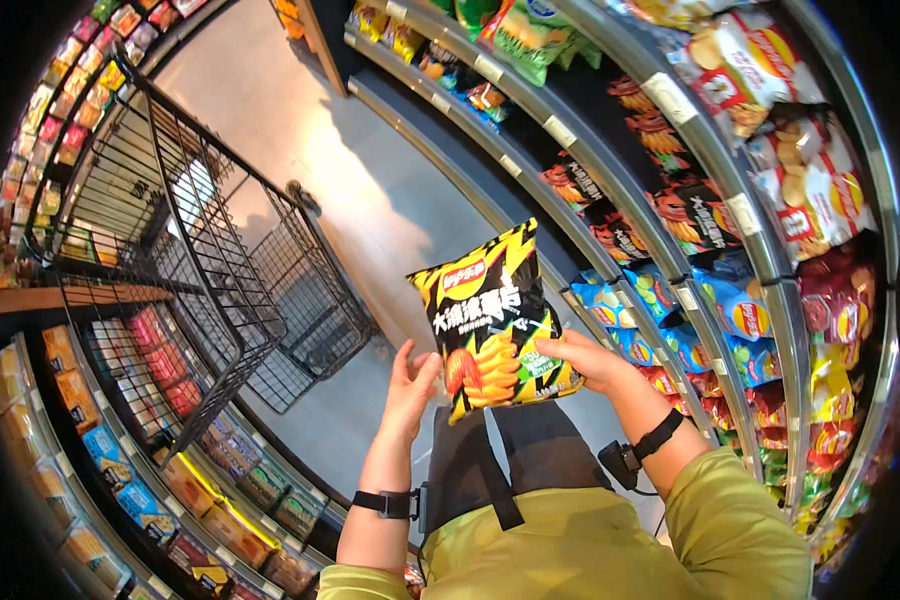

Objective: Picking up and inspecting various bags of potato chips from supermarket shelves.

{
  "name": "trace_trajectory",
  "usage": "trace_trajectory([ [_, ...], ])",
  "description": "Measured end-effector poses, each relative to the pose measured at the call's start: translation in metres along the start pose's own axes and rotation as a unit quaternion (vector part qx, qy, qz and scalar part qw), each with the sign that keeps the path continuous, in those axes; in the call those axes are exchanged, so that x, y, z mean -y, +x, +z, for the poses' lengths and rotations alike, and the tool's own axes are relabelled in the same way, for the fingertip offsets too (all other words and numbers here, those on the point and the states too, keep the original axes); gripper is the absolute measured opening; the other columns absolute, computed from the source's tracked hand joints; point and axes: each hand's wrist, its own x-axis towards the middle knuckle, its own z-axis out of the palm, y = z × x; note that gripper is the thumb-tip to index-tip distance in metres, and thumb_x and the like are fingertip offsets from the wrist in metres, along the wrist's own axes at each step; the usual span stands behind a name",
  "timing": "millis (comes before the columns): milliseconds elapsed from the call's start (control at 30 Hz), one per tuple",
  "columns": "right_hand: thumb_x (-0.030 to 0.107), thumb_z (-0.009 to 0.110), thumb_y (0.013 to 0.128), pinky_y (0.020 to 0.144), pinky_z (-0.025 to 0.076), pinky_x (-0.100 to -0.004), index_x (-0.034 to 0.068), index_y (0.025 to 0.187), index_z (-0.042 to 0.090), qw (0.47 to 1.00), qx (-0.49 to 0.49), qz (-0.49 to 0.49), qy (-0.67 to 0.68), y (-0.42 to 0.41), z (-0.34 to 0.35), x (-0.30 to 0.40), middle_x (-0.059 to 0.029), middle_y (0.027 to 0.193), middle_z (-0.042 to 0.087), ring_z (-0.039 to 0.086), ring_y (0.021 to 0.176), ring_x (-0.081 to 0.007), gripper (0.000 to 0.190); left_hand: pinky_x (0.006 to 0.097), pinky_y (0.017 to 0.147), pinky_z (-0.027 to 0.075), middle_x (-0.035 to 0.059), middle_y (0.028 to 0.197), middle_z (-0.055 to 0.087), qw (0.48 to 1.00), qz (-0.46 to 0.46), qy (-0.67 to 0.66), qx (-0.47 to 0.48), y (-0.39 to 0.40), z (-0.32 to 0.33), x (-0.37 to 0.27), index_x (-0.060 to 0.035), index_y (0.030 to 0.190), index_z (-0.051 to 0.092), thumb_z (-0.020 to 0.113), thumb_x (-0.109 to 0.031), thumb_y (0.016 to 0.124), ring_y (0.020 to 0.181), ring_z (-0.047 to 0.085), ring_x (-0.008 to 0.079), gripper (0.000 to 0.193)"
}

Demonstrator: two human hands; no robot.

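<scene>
A black and yellow bag of Lay's potato chips is held up in front of my body, its printed front facing me. My right hand grips the bag's right side, thumb on the front and the other fingers out of sight behind. At the bag's lower left edge is my left hand, its fingers apart and curved. Whether its fingertips touch the bag I cannot tell.
A black wire shopping cart stands to the left in the aisle. Along the right run store shelves with several kinds of chip bags. Lower left shelves hold boxed and packaged snacks. Grey floor lies between.
</scene>
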Motion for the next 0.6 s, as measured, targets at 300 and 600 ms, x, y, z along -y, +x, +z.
trace_trajectory([
  [300,0.033,0.072,0.078,0.097,0.043,-0.0463,0.002,0.142,0.033,0.758,-0.246,-0.393,-0.459,-0.087,0.118,0.012,-0.0271,0.136,0.043,0.051,0.115,-0.0446,0.081,0.0439,0.110,0.027,0.0185,0.151,0.022,0.929,0.272,-0.056,0.244,-0.112,0.058,-0.064,-0.0171,0.150,-0.016,0.082,-0.038,0.073,0.139,0.025,0.0317,0.126],
  [600,0.006,0.066,0.077,0.098,0.042,-0.0415,0.001,0.123,0.056,0.603,-0.238,-0.590,-0.481,-0.211,0.145,0.056,-0.0182,0.126,0.055,0.053,0.115,-0.0346,0.047,0.0370,0.092,0.050,0.0132,0.117,0.063,0.921,0.164,-0.238,0.260,-0.155,0.023,-0.121,0.0005,0.123,0.055,0.071,-0.012,0.074,0.105,0.063,0.0256,0.053],
])
